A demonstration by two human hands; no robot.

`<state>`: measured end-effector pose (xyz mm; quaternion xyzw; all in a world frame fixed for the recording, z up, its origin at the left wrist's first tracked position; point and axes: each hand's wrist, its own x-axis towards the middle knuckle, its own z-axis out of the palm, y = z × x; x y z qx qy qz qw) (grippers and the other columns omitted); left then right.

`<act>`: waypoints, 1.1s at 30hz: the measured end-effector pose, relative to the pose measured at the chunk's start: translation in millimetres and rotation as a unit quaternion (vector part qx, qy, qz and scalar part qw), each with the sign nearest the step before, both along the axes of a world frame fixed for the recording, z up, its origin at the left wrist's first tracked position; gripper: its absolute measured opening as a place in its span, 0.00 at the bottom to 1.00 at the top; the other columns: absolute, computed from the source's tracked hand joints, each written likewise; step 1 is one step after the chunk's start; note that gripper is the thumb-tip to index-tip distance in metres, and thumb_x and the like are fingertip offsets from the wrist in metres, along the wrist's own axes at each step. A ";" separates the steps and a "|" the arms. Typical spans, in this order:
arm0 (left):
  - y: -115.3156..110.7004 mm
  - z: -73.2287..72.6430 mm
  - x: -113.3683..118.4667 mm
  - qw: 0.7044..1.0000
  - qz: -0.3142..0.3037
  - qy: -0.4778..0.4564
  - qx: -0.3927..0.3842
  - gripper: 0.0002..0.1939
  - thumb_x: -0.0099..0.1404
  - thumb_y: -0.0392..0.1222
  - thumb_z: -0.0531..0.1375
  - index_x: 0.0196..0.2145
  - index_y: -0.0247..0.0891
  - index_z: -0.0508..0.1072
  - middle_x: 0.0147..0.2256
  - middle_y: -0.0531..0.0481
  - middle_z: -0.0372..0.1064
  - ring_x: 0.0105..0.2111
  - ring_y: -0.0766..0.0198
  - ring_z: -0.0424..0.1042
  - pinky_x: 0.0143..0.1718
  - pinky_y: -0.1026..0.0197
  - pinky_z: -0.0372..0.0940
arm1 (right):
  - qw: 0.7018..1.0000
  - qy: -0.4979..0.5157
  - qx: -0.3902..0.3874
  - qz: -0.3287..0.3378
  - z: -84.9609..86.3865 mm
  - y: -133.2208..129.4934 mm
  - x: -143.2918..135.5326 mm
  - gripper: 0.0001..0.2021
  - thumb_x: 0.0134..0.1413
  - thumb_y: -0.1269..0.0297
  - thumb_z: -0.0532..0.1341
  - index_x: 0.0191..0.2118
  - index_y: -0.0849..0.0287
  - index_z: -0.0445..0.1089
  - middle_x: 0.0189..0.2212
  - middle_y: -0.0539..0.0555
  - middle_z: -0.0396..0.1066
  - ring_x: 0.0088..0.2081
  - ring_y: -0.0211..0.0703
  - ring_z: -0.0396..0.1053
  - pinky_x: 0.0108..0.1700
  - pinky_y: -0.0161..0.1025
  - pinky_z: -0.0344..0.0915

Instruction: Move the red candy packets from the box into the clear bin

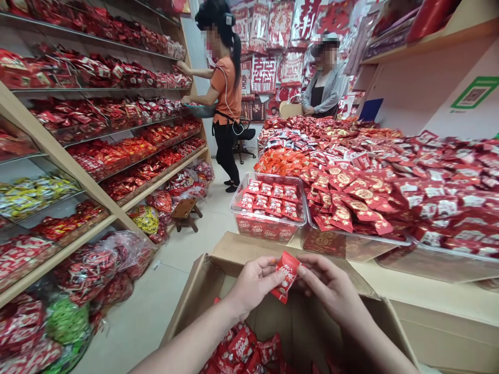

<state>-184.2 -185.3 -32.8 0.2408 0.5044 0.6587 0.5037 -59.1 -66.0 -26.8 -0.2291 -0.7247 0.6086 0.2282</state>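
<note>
A small red candy packet (pixel 287 271) with white lettering is held between both hands, above an open cardboard box (pixel 280 322). My left hand (pixel 255 283) pinches its left side, thumb across the front. At the right edge, my right hand (pixel 325 280) grips the packet between thumb and fingers; some of those fingers are hidden behind it. Below, a heap of similar red packets (pixel 244 345) lies in the bottom of the box. Just beyond the box stands a clear plastic bin (pixel 268 231) with red packets laid in neat rows.
Heaped red packets (pixel 351 195) cover the table at right. Shelves (pixel 128 205) of wrapped sweets line the left wall, with filled plastic bags (pixel 97 267) and a wooden stool (pixel 186 212) on the floor. One person (pixel 226 88) stands at the shelves; another person (pixel 325 88) is behind the table.
</note>
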 end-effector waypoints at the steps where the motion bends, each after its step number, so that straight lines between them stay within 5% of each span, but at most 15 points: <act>1: -0.9 -0.8 -2.2 1.000 0.005 0.001 -0.009 0.19 0.51 0.42 0.63 0.40 0.31 0.69 0.35 0.42 0.72 0.33 0.62 0.71 0.37 0.62 0.64 | 0.997 0.007 0.052 -0.056 14.2 6.1 4.6 0.17 0.45 0.54 0.59 0.40 0.59 0.63 0.29 0.54 0.68 0.28 0.39 0.67 0.29 0.37 0.65; 4: -3.6 -1.4 -11.0 0.999 0.026 0.006 -0.026 0.19 0.52 0.43 0.62 0.39 0.30 0.67 0.30 0.43 0.72 0.27 0.63 0.71 0.29 0.63 0.64 | 0.946 0.045 0.166 -0.274 68.0 34.4 8.9 0.16 0.43 0.54 0.60 0.39 0.55 0.65 0.28 0.53 0.68 0.26 0.41 0.66 0.29 0.40 0.64; 5: -4.5 -0.5 -14.7 0.999 0.043 0.009 -0.029 0.18 0.53 0.44 0.61 0.39 0.30 0.66 0.28 0.44 0.72 0.26 0.63 0.71 0.25 0.64 0.64 | 0.938 0.058 0.173 -0.295 83.7 44.9 3.4 0.15 0.44 0.54 0.59 0.38 0.55 0.65 0.28 0.53 0.67 0.26 0.42 0.66 0.29 0.40 0.64; 8: -6.8 4.8 -27.4 0.992 0.124 0.008 -0.032 0.17 0.56 0.47 0.57 0.39 0.33 0.66 0.26 0.48 0.71 0.21 0.66 0.70 0.19 0.68 0.60 | 0.965 0.013 0.226 -0.132 103.8 68.0 -39.6 0.11 0.46 0.56 0.58 0.31 0.58 0.68 0.25 0.52 0.68 0.27 0.40 0.65 0.29 0.37 0.63; 11: -9.1 8.4 -39.4 0.980 0.197 0.008 -0.020 0.15 0.57 0.49 0.56 0.36 0.34 0.66 0.23 0.53 0.68 0.19 0.70 0.68 0.18 0.71 0.57 | 0.935 -0.125 0.320 0.092 85.0 71.9 -104.6 0.09 0.49 0.63 0.54 0.31 0.61 0.69 0.26 0.52 0.70 0.27 0.37 0.66 0.29 0.33 0.61; 13: -10.5 7.2 -44.7 0.976 0.219 0.002 -0.014 0.14 0.57 0.50 0.56 0.33 0.34 0.67 0.22 0.54 0.67 0.18 0.72 0.67 0.17 0.72 0.56 | 0.887 -0.192 0.391 0.153 66.3 66.6 -142.3 0.08 0.47 0.68 0.54 0.29 0.62 0.69 0.25 0.52 0.71 0.28 0.37 0.67 0.30 0.32 0.60; 16: -11.9 1.8 -47.7 0.973 0.228 -0.009 -0.008 0.13 0.57 0.49 0.56 0.31 0.34 0.67 0.22 0.54 0.67 0.18 0.72 0.66 0.19 0.71 0.58 | 0.848 -0.225 0.447 0.176 50.4 57.3 -177.3 0.04 0.40 0.71 0.56 0.25 0.62 0.69 0.24 0.53 0.70 0.27 0.39 0.66 0.28 0.32 0.58; 23: -10.4 -7.3 -48.1 0.979 0.204 0.003 0.000 0.12 0.58 0.47 0.55 0.31 0.34 0.67 0.23 0.53 0.66 0.20 0.71 0.66 0.22 0.68 0.62 | 0.770 -0.273 0.531 0.226 51.3 55.7 -200.8 0.12 0.32 0.63 0.62 0.30 0.60 0.66 0.29 0.56 0.70 0.30 0.46 0.66 0.24 0.33 0.53; 33: -8.0 -6.2 -48.9 0.983 0.179 0.041 -0.017 0.12 0.58 0.47 0.55 0.32 0.33 0.67 0.23 0.52 0.67 0.19 0.71 0.67 0.21 0.69 0.61 | 0.737 -0.277 0.575 0.222 43.4 58.1 -205.4 0.09 0.42 0.60 0.57 0.31 0.58 0.64 0.30 0.54 0.69 0.32 0.44 0.66 0.27 0.34 0.55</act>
